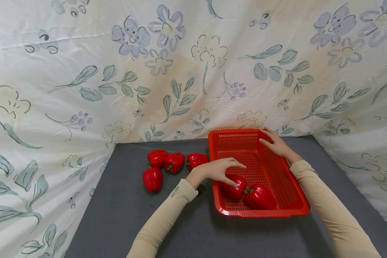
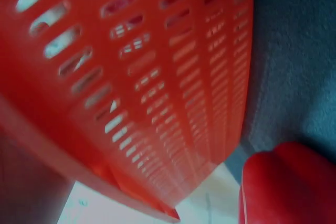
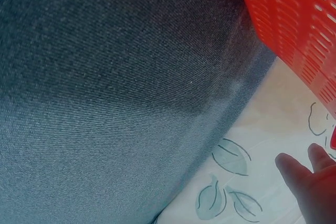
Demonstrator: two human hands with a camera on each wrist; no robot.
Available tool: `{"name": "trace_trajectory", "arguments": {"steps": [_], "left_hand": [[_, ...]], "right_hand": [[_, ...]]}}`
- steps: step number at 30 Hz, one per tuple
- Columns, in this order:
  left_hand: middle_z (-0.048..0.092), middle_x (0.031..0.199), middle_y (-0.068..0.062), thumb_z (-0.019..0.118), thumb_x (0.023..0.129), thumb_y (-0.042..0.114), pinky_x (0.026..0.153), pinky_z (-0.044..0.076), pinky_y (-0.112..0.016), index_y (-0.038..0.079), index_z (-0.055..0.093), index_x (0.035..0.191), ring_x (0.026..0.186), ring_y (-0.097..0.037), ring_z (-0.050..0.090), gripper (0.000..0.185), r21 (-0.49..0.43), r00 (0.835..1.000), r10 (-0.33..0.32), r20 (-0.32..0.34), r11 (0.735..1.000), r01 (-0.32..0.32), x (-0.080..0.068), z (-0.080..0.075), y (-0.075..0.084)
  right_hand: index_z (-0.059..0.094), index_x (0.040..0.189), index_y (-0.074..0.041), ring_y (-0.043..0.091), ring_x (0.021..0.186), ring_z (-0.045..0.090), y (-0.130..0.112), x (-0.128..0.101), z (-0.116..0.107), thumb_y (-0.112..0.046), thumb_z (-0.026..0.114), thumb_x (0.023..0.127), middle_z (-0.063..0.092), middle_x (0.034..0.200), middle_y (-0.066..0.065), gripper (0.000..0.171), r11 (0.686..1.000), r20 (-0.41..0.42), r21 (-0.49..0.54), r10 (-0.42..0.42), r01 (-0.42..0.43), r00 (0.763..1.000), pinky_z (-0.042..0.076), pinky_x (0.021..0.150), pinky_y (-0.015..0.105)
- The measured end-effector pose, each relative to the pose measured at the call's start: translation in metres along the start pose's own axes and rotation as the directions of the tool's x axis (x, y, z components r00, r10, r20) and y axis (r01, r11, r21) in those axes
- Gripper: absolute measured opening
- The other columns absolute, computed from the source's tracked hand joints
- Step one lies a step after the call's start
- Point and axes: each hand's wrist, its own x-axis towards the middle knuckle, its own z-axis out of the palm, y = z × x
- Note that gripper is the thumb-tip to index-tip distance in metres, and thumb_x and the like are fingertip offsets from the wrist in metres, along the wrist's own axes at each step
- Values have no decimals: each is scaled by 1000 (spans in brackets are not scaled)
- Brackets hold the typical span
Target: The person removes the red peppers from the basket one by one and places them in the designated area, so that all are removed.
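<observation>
My left hand (image 1: 217,170) reaches over the left rim of a red plastic basket (image 1: 214,200), its fingers extended and the thumb overlapping a red bell pepper (image 1: 237,191) inside. Beside that one lies a second bell pepper (image 1: 260,197), their green stems meeting. At the far right rim is my right hand (image 1: 277,145), fingers spread over the edge; the right wrist view shows its fingers (image 3: 294,171) extended near the basket wall (image 3: 294,35). In the left wrist view the slotted basket wall (image 2: 157,77) fills much of the picture, and part of a pepper (image 2: 289,187) shows outside it.
Left of the basket, several red bell peppers lie on the dark grey table (image 1: 116,215): one pepper (image 1: 196,160) close to the basket, others, such as this pepper (image 1: 153,179), farther left. A flowered cloth (image 1: 180,71) hangs behind and at both sides.
</observation>
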Motion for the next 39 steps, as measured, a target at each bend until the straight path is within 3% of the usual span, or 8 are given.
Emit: {"name": "trace_trajectory", "arguments": {"steps": [8,14,22,30,39], "left_hand": [[45,128,7,73,74,45,93,42,-18,28,43,137,116,-9,43,72,49,999,-17,48,999,15,6,9,3],[44,130,9,74,70,50,92,44,-24,34,42,136,114,-6,42,76,133,994,-86,69,988,76,8,14,4],[47,129,9,72,69,55,92,44,-25,33,45,135,112,-6,45,75,283,994,-86,61,957,65,11,21,4],[52,118,12,73,70,53,88,45,-18,34,53,126,101,-1,47,63,253,997,-62,43,966,49,9,20,5],[51,119,10,77,68,48,86,45,-15,30,53,126,102,-2,46,65,181,1000,-24,4,983,23,5,11,7]], "right_hand": [[22,147,-6,48,136,10,0,0,0,-38,47,96,6,153,22,65,1000,18,4,1,-1,1000,14,101,69],[22,147,-7,47,137,9,-1,0,-1,-36,47,96,5,153,21,64,1000,21,16,-2,2,1000,13,101,69],[22,147,-7,47,137,9,1,-1,-2,-38,46,96,5,153,21,64,1000,25,4,7,-8,1000,13,102,69],[20,148,-8,47,137,8,1,-1,-2,-40,45,96,3,154,20,66,1000,29,-4,19,-19,999,11,102,69],[21,147,-7,46,137,8,0,-2,-3,-39,45,96,3,154,19,65,1000,28,5,11,-11,1000,11,102,68]]}}
